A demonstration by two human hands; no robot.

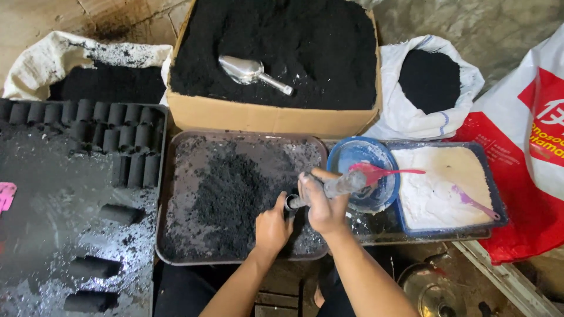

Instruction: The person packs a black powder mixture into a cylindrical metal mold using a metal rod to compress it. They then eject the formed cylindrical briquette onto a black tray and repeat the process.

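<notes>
Right hand [326, 205] is wrapped around a grey tube-shaped tool [329, 189], which is gripped near its middle. The tool's long axis is tilted: its lower open end is pointed down and to the left toward the tray [176, 176], while its upper end is raised to the right, toward the blue bowl [358, 154]. Left hand [273, 226] is curled at the tool's lower end, with the fingers closed about the mouth of the tube; whether it is pinched firmly cannot be told. Both hands are held over the right part of the tray, just right of the heap of black powder [229, 194] lying in it.

Behind the tray a cardboard box [264, 120] filled with black powder is set, with a metal scoop [249, 71] laid in it. Right of the tray a pink spoon [382, 172] is rested across the blue bowl, and beyond that a blue tub of white powder [437, 185] is placed. Left of the tray, rows of black cylinders [111, 129] are lined up on a dusty board.
</notes>
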